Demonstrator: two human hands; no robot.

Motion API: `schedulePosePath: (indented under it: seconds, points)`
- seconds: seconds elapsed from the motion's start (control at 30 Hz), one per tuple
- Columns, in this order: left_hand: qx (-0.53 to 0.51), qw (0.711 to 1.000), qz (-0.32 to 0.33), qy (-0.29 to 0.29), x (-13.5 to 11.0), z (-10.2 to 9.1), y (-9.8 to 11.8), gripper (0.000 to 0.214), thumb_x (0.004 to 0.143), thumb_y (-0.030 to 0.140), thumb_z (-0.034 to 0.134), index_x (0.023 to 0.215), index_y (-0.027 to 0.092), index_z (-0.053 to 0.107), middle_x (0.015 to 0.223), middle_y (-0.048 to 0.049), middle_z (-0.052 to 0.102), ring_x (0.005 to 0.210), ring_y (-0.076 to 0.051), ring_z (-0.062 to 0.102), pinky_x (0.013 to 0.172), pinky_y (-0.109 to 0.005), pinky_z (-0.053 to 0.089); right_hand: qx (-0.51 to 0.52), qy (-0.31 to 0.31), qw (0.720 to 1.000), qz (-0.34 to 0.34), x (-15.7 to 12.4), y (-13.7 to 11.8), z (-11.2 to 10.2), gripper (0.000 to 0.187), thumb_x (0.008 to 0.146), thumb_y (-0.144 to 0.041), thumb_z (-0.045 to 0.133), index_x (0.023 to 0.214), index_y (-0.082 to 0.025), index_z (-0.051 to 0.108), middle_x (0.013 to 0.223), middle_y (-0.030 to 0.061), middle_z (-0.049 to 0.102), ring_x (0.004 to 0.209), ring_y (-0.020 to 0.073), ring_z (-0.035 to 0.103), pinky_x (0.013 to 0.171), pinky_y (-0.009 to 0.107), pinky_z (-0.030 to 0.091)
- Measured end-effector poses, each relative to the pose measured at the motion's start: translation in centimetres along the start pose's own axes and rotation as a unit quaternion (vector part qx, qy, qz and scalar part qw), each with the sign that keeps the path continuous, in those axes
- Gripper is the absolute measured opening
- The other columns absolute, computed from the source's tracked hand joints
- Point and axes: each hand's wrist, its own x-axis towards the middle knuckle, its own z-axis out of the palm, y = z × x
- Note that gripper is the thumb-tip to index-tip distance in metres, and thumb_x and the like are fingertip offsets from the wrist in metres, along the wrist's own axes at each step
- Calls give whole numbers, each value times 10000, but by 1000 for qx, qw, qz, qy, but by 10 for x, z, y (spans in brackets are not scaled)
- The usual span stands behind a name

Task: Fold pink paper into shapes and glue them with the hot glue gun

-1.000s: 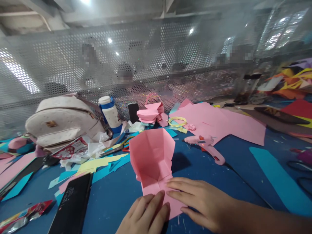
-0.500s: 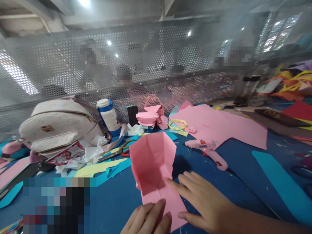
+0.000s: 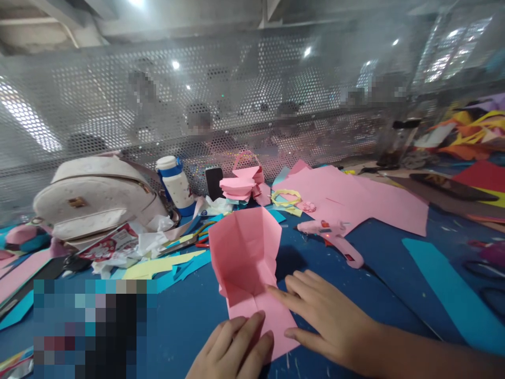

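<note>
A pink folded paper [image 3: 246, 258] lies on the blue table [image 3: 189, 321], its far half standing up like an open pocket. My left hand [image 3: 232, 352] rests at the near edge of the sheet, fingers laid flat on it. My right hand [image 3: 319, 316] presses flat on the paper's right side, fingers stretched out and pointing left along a crease. Neither hand grips anything.
A white bag [image 3: 97, 197], a bottle [image 3: 176, 184], scissors [image 3: 189, 239] and paper scraps lie at the left. A stack of pink folded pieces [image 3: 240, 185], a large pink sheet [image 3: 351, 197] and a pink glue gun [image 3: 333, 239] sit behind. A perforated metal screen [image 3: 252, 100] backs the table.
My right hand has slid forward along the paper's right side, away from my left hand. The left hand stays at the near edge.
</note>
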Motion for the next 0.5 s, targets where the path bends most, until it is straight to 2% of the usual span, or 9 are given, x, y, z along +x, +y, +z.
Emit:
schedulePosePath:
  seconds: [0.1, 0.23, 0.37, 0.5]
  points:
    - [8, 999, 36, -12, -1, 0, -6, 304, 999, 268, 422, 1212, 210, 632, 1228, -50, 674, 951, -169, 650, 788, -255, 572, -9, 6, 1000, 4, 0, -2, -1, 586, 908, -432, 563, 1433, -196, 447, 1069, 120, 598, 922, 277, 521, 827, 438, 404]
    - [14, 999, 43, -19, -2, 1, -7, 316, 1005, 278, 405, 1217, 212, 630, 1232, -47, 672, 954, -169, 648, 785, -258, 577, -16, 14, 1000, 1, -2, -3, -1, 566, 909, -405, 570, 1428, -213, 454, 1102, 118, 598, 958, 283, 521, 845, 433, 391]
    - [10, 1000, 24, -15, -2, 2, -3, 304, 1000, 271, 420, 1201, 226, 644, 1214, -36, 683, 943, -173, 652, 776, -263, 580, -8, 0, 1000, 8, -3, -2, -1, 553, 926, -428, 540, 1433, -227, 448, 1083, 115, 595, 935, 278, 517, 829, 427, 382]
    - [0, 999, -29, -18, -1, 0, 4, 305, 1004, 251, 406, 1172, 251, 661, 1217, -11, 683, 971, -175, 646, 812, -282, 570, 5, -17, 1000, 8, -1, -1, -1, 567, 935, -437, 523, 1450, -221, 420, 1100, 122, 581, 932, 273, 498, 828, 426, 369]
